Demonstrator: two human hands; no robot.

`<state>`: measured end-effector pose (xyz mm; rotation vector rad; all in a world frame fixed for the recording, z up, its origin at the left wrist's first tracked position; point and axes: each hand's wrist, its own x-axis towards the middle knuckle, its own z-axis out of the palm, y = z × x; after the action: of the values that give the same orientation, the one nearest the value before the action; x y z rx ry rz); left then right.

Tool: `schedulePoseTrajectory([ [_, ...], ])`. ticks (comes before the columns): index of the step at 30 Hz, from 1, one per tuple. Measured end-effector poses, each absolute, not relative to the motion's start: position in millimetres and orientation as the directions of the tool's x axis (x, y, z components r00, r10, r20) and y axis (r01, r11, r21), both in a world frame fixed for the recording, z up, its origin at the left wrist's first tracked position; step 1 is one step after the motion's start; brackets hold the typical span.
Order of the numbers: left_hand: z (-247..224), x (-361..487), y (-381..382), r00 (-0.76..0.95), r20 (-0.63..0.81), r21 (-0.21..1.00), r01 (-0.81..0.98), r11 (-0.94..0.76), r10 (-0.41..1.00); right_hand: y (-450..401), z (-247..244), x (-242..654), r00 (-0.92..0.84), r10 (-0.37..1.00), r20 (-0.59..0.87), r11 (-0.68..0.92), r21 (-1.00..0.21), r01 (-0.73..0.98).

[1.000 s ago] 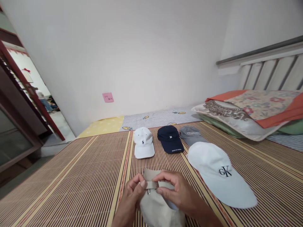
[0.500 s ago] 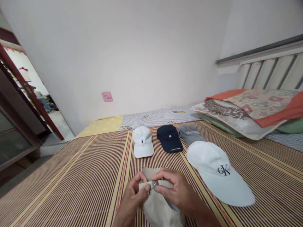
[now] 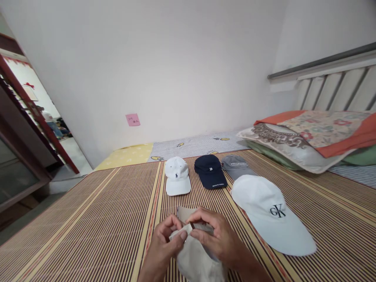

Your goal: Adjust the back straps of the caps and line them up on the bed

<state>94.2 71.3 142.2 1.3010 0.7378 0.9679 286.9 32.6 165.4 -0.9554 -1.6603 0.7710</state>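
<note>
A beige cap (image 3: 199, 260) lies on the mat in front of me, its strap side towards me and its brim pointing away. My left hand (image 3: 167, 243) pinches the cap's back strap (image 3: 179, 232) between thumb and fingers. Just to the right, my right hand (image 3: 216, 235) is closed on the strap at its small metal buckle (image 3: 192, 225), which the fingertips partly cover. Beyond my hands sit a white cap (image 3: 178, 176) with a small dark logo and a navy cap (image 3: 210, 171). A larger white cap (image 3: 270, 215) with dark letters lies to the right.
A grey cap (image 3: 237, 166) lies behind the large white cap. The striped mat (image 3: 96, 219) covers the bed. Pillows (image 3: 305, 137) are stacked at the right by the headboard (image 3: 337, 90). A pink note (image 3: 132, 120) is on the wall. Through the doorway, a person (image 3: 49, 119) is visible.
The strap and buckle have tilted between my fingers, so the buckle now shows nearly edge-on. My hands have barely shifted, and the other caps are where they were.
</note>
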Motion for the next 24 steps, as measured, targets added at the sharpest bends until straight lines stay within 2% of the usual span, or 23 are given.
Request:
schedulePoseTrajectory([
  [13,137.9,90.7,73.9,0.485,0.057,0.988,-0.151,0.02,0.873,30.2,166.3,295.3,-0.181,0.913,0.366,0.396,-0.903,0.168],
  [24,138.7,93.7,72.0,0.507,0.013,0.99,-0.129,0.061,0.862,34.1,158.2,302.5,-0.196,0.906,0.374,0.401,-0.908,0.122],
])
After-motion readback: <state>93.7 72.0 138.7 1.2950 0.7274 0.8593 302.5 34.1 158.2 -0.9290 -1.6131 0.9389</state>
